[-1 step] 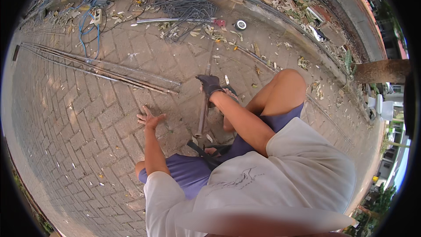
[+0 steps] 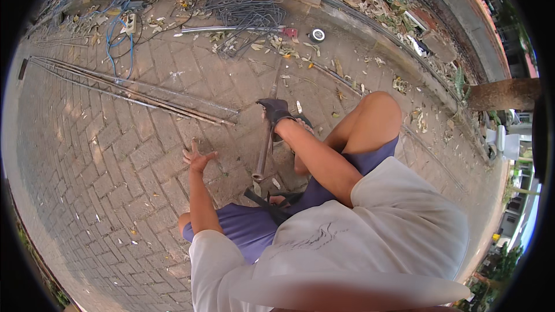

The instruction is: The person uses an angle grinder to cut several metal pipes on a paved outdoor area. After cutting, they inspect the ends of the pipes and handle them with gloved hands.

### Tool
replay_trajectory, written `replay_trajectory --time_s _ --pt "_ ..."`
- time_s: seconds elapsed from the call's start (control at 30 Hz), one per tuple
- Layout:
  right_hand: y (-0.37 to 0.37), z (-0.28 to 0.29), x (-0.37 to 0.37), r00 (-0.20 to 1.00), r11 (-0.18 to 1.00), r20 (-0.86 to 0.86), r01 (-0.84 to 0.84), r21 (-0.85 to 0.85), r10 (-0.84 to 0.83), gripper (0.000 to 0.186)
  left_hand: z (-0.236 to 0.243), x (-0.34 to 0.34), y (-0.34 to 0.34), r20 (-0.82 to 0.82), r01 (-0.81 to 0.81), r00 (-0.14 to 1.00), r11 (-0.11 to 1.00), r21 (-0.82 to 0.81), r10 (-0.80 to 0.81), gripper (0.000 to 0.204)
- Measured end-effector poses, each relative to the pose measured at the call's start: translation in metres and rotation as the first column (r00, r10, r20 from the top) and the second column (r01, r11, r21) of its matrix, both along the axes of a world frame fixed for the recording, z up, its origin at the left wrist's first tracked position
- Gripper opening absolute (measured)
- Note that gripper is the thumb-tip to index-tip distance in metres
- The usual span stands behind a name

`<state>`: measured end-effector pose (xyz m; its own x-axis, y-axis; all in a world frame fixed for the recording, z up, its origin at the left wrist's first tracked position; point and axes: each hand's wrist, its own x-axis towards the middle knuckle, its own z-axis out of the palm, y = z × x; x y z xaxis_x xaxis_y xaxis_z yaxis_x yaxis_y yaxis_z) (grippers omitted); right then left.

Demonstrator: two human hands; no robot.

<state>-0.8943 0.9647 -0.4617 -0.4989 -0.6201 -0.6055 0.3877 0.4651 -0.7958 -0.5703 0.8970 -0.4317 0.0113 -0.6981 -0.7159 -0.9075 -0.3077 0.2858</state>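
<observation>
My right hand (image 2: 273, 112), in a dark glove, is closed around a long metal pipe (image 2: 261, 162), whose hollow near end lies by my crossed legs. The pipe points away from me along the paving. My left hand (image 2: 198, 157) is bare, with fingers spread and bent, over the bricks to the left of the pipe, holding nothing; whether it touches them I cannot tell. A flat dark strap or bar (image 2: 260, 199) lies near my lap. My bare foot is partly hidden behind my right forearm.
Several long thin rods (image 2: 162, 106) lie at left. Bent wire pieces (image 2: 245, 11), a silver bar with red end (image 2: 289, 32), a round tape measure (image 2: 317, 34), a blue cord (image 2: 108, 43) and power strip (image 2: 130, 23) lie along the curb (image 2: 312, 0). A tree trunk (image 2: 500, 93) stands right.
The near end of the pipe has shifted slightly to the left. The fingers of my left hand have moved a little and look more bent.
</observation>
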Motion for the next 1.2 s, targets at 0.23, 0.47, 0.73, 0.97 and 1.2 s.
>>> replay_trajectory --time_s 0.23,0.47,0.73,0.97,1.2 --pt "-0.057 0.128 0.057 0.794 0.935 0.510 0.348 0.066 -0.331 0.026 0.171 -0.092 0.050 -0.888 -0.321 0.242 0.832 -0.453 -0.390 0.112" --pt "-0.084 0.247 0.105 0.789 0.928 0.501 -0.238 -0.286 0.357 0.036 0.332 -0.082 -0.027 -0.898 -0.713 -0.121 0.666 -0.218 -0.423 0.029" --pt "-0.262 0.259 -0.160 -0.129 0.582 -0.891 -0.714 0.388 0.435 0.040 0.587 0.122 0.022 -0.781 -0.774 0.347 0.312 -0.551 -0.519 0.051" --pt "-0.202 0.040 -0.320 -0.091 0.500 -0.584 -0.421 0.757 0.806 0.034 0.602 0.158 0.141 0.453 0.677 0.600 -0.116 -0.727 0.660 0.020" --pt "-0.200 -0.095 -0.306 -0.358 0.272 -0.405 -0.367 0.890 0.841 0.032 0.453 0.121 0.100 -0.548 -0.522 0.833 -0.219 -0.824 0.075 0.034"
